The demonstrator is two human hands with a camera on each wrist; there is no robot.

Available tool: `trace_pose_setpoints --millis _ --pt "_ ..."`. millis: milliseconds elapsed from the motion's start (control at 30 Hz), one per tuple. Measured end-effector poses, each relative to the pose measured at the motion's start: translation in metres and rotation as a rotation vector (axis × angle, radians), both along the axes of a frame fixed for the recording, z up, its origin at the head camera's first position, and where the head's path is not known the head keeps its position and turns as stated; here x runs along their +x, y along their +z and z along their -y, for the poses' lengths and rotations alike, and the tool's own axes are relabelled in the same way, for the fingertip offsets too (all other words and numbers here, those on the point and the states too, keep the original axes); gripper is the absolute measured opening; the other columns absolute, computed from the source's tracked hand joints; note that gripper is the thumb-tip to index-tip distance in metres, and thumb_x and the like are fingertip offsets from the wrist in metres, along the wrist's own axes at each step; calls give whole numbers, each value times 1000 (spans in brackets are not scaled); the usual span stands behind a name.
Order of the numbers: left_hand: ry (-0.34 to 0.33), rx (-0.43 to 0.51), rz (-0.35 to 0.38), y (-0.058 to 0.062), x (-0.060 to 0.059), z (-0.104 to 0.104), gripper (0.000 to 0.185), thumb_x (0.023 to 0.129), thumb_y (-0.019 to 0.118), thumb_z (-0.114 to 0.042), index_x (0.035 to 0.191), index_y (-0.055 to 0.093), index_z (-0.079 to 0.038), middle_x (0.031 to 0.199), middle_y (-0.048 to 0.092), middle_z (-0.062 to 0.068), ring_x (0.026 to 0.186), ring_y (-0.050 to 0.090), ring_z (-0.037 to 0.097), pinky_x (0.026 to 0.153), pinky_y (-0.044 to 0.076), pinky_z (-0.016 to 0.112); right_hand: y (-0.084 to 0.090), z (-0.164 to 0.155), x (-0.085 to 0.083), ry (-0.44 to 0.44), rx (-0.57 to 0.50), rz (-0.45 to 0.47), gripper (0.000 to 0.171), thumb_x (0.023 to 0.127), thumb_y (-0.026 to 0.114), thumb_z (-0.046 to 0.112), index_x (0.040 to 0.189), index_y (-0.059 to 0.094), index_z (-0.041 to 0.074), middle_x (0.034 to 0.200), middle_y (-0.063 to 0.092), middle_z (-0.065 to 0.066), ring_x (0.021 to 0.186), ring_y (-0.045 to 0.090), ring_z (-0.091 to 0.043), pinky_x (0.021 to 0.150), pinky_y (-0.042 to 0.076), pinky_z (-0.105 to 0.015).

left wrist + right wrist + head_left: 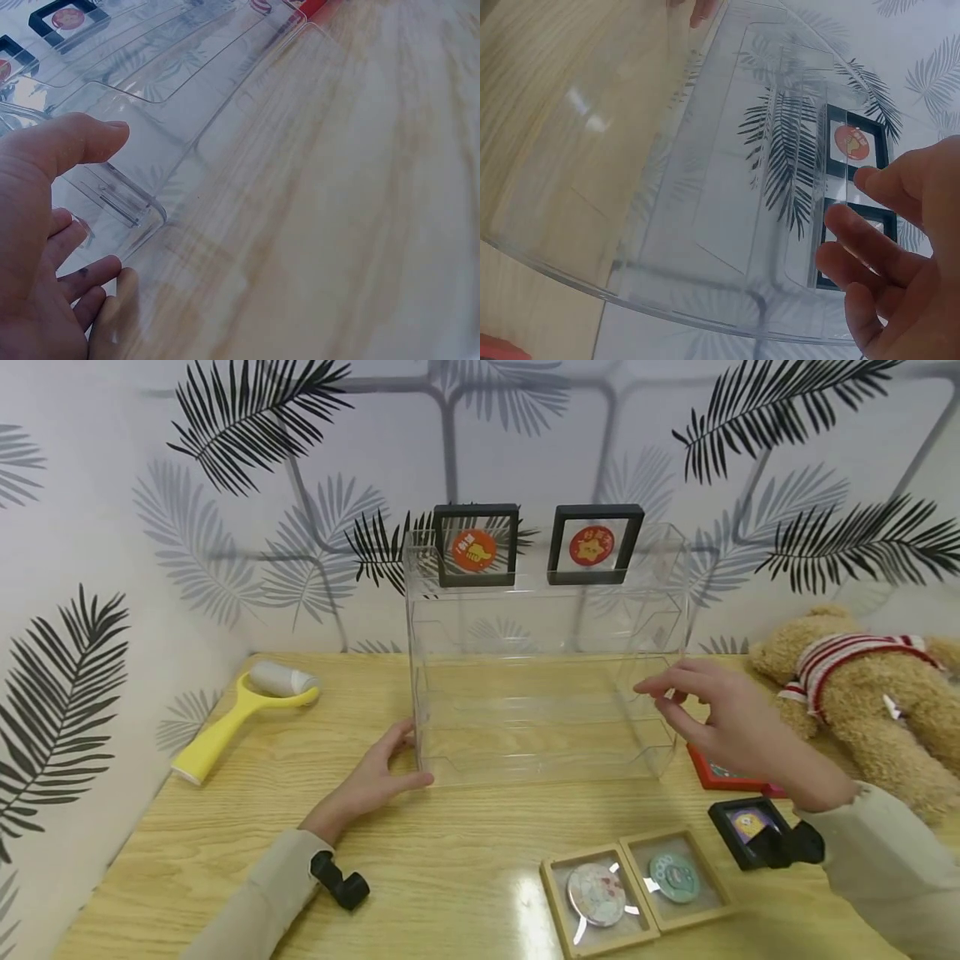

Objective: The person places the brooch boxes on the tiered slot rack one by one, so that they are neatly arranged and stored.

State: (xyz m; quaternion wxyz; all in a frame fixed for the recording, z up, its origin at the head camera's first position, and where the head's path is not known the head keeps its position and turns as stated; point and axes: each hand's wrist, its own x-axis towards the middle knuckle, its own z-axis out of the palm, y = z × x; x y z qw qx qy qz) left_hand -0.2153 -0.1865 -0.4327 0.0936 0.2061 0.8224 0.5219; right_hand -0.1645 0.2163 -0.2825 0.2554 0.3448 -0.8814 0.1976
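Observation:
A clear plastic tiered display rack [536, 768] stands on the wooden table. Two black-framed clear display cases stand on its top tier: the left case [475, 550] holds an orange disc, the right case [595, 545] a red one with a yellow star. At the rack's lower left corner is my left hand [367, 785], thumb extended in front and fingers along the outer side. In the left wrist view, the loosely spread fingers [90, 281] lie beside the rack's edge. My right hand [716, 714] hovers near the rack's right side, fingers loosely bent, holding nothing.
Two wood-framed cases with round badges [596, 895] lie at the front. To their right are a black-framed case [750, 824] and a red-framed one [708, 772]. A teddy bear [862, 693] lies at right; a yellow-handled lint roller [225, 731] at left. Patterned cloth [525, 427] hangs behind.

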Motion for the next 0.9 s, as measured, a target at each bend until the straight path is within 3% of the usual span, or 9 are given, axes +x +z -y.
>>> trace_pose_setpoints --millis 200,533,767,900 --pt "1 9 2 1 1 -1 79 82 70 -24 145 24 -16 141 38 16 132 32 35 107 23 55 -20 -1 7 51 15 73 37 74 69 -5 103 67 17 91 63 7 76 55 -7 63 42 -15" --pt "-4 7 0 2 1 -1 79 82 70 -24 145 24 -17 144 34 15 133 32 34 108 21 56 -51 -1 25 103 72 280 41 81 69 8 119 61 22 108 62 9 94 56 -5 77 51 -29" --pt "-6 -1 6 4 1 -1 79 81 71 -26 145 24 -16 141 37 17 132 33 34 107 24 55 -75 -1 39 159 116 362 56 75 76 25 126 53 21 118 56 6 107 51 -10 84 49 -32" --pt "5 -6 15 4 2 0 79 81 71 -26 144 24 -18 140 38 16 132 33 34 107 24 55 -85 1 48 182 147 402 76 65 78 40 130 49 14 128 50 -4 115 45 -21 88 42 -48"
